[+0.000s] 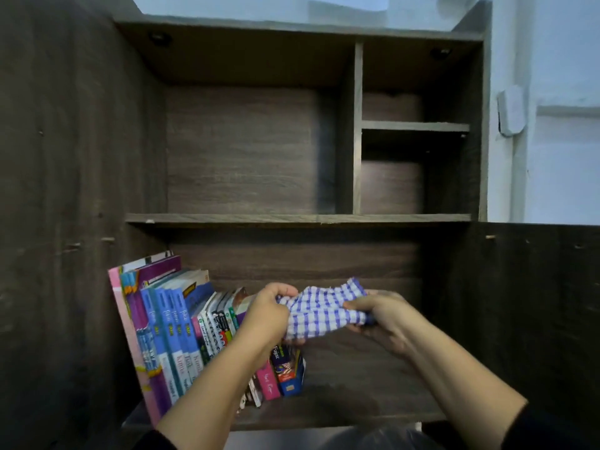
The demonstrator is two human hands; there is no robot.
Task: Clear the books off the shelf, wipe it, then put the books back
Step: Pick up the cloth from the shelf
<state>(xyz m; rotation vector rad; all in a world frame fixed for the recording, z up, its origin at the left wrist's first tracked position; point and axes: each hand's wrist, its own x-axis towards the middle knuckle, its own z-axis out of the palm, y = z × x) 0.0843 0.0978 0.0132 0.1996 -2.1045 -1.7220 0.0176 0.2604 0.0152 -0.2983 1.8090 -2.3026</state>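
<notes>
We hold the checked cloth (pixel 324 311) stretched sideways between both hands, its long axis running left to right above the lower shelf (pixel 350 404). Our left hand (pixel 269 315) and right hand (pixel 381 316) curl their fingers, pinching its ends. Left of our fingers, books (pixel 175 329) stand leaning, spines facing us.

Left of my grip: books (pixel 181 329) pack the shelf (pixel 357 378).
Right: bare board to the side wall (pixel 454 303).
Above: open compartments.

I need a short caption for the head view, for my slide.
Both hands, left and right, hold a checked cloth beside books on the lower shelf.
</notes>
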